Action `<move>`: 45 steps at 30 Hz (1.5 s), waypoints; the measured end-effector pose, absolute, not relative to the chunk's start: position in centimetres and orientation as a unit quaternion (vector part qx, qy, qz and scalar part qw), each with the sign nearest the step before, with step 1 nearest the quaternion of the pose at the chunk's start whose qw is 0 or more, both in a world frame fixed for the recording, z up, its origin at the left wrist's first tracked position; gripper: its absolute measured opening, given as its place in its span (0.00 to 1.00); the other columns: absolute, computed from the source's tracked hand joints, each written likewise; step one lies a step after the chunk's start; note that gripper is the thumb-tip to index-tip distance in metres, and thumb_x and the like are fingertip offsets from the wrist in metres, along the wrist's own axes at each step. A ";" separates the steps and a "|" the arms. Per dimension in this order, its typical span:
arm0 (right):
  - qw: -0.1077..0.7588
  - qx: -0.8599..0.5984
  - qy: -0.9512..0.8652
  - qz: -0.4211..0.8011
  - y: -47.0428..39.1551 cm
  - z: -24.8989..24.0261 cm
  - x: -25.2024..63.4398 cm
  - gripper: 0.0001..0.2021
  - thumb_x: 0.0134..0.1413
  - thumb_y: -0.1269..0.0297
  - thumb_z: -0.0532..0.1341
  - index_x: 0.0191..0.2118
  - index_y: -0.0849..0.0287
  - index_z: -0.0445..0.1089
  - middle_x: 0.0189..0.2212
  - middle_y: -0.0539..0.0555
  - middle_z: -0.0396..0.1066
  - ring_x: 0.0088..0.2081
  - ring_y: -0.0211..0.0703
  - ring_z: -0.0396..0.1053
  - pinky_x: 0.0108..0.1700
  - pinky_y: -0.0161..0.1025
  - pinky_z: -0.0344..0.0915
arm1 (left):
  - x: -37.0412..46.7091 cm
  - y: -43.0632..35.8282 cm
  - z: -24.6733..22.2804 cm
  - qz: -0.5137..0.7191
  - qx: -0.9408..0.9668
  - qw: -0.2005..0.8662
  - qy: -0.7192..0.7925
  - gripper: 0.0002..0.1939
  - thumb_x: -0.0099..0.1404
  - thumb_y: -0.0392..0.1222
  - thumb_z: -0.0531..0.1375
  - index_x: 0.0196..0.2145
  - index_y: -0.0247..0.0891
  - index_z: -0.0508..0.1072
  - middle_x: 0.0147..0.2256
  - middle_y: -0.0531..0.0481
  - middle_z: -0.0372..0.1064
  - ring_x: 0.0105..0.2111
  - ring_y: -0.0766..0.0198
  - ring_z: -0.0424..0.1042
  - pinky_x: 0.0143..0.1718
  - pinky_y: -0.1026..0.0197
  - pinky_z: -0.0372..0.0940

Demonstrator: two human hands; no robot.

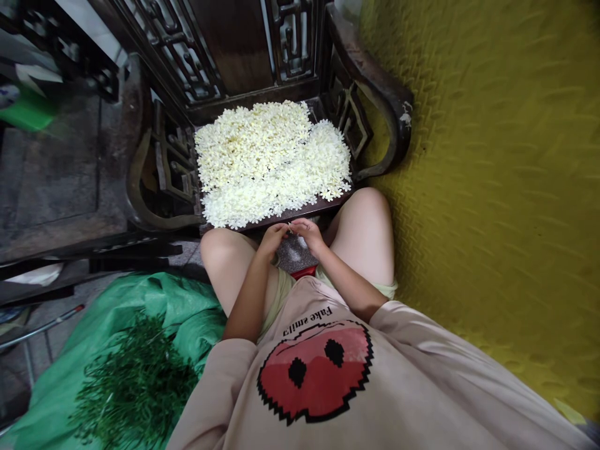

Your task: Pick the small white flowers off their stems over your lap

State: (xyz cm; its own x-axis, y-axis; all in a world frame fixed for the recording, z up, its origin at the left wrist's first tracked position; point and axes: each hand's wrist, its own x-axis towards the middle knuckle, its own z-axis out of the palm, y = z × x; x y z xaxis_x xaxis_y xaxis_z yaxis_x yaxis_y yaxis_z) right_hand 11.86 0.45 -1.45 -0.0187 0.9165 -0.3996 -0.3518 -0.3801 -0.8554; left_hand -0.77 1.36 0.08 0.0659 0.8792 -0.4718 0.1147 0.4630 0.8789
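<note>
My left hand and my right hand meet between my knees, just in front of the seat edge. Their fingertips are pinched together around a tiny whitish thing, which looks like a white flower; its detail is too small to see. Beyond them a thick layer of loose white and cream flowers covers most of the dark wooden chair seat. Both hands are closed and stay apart from this layer.
Curved armrests flank the seat. A textured yellow wall rises close on the right. At lower left, a heap of thin green stems lies on a green plastic sheet. A dark wooden surface stands at left.
</note>
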 end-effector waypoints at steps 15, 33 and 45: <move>0.485 -0.540 -0.263 0.636 0.5 -2.0 11.8 0.14 0.33 0.60 0.66 0.30 0.58 0.68 0.23 0.48 0.70 0.27 0.37 0.65 0.31 0.35 0.58 | -0.8 1.8 -1.2 0.398 0.332 0.520 0.679 0.06 0.59 0.39 0.51 0.25 0.38 0.63 0.22 0.55 0.62 0.22 0.69 0.62 0.27 0.65 0.56; 0.420 -0.616 -0.223 0.628 0.2 -3.0 12.0 0.06 0.35 0.66 0.61 0.26 0.59 0.69 0.23 0.48 0.70 0.24 0.34 0.63 0.28 0.33 0.58 | -1.2 2.1 -1.1 0.415 0.216 0.544 0.697 0.09 0.51 0.45 0.57 0.27 0.36 0.65 0.24 0.55 0.64 0.21 0.72 0.64 0.23 0.68 0.53; 0.401 -0.619 -0.235 0.632 -0.2 -3.0 12.0 0.04 0.36 0.66 0.61 0.25 0.59 0.68 0.23 0.48 0.69 0.25 0.36 0.64 0.29 0.34 0.58 | -4.3 7.9 -1.3 0.601 0.199 0.438 0.639 0.12 0.54 0.46 0.61 0.33 0.36 0.69 0.23 0.56 0.61 0.21 0.76 0.60 0.22 0.72 0.54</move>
State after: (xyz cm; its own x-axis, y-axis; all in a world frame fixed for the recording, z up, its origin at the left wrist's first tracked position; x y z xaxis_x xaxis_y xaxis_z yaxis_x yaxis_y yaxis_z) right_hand 12.03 -0.20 -3.00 0.0897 0.7988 -0.5949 -0.2167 -0.5673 -0.7945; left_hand -4.25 7.95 -1.26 -0.5376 0.7799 -0.3205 -0.2724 0.1991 0.9414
